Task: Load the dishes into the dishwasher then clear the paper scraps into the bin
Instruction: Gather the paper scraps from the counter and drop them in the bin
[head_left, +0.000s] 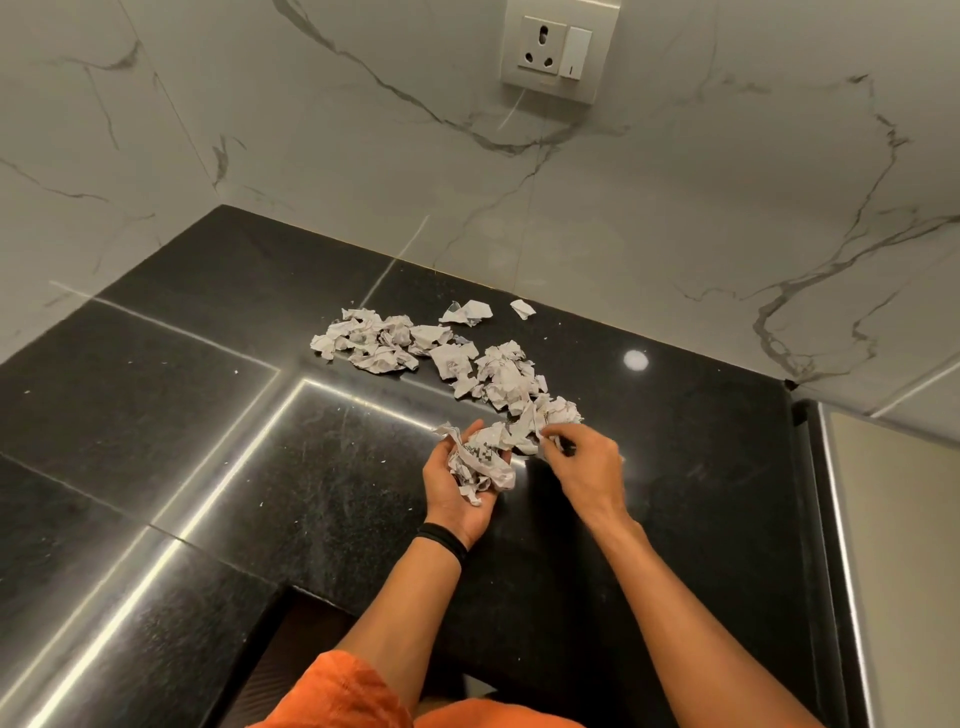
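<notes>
Orange clothing (337, 696) nearest; left hand (451, 501) cups paper scraps (506, 376) (palm up), right hand (587, 462) pinches more beside.

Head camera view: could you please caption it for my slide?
Left hand cups crumpled paper scraps while the right hand pinches more from the black countertop.

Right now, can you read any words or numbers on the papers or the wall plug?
Nothing can be read.
Paper scraps cupped in the left hand: dark print, too blurred to read.
Loose scraps on the black countertop: faint print, too small.
Wall socket: no words; its switch has one tiny mark, unreadable.
</notes>
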